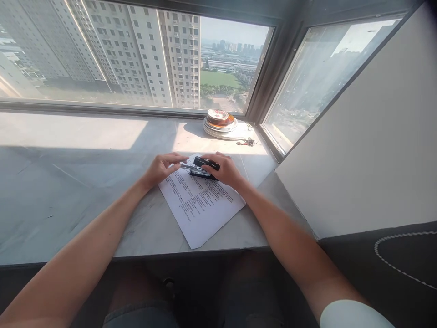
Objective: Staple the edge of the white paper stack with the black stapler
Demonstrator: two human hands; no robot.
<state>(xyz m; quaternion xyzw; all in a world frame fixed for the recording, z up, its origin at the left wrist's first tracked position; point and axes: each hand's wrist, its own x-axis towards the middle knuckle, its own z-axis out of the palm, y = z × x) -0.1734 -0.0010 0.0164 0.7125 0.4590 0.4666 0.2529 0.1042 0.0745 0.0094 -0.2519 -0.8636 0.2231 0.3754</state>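
A printed sheet of paper (201, 205) lies on the grey stone windowsill (85, 182), its near corner reaching the front edge. On the sheet's far end sits a black stapler (205, 162) swung open, its metal strip pointing left. My right hand (223, 171) is wrapped round the stapler's body. My left hand (163, 166) pinches the tip of the metal strip with curled fingers.
A stack of plates (221, 125) stands at the back right corner of the sill, with a small dark bunch of keys (247, 142) beside it. Windows close the back and right. A white wall panel (368, 150) and a dark cushion (392, 264) lie to the right.
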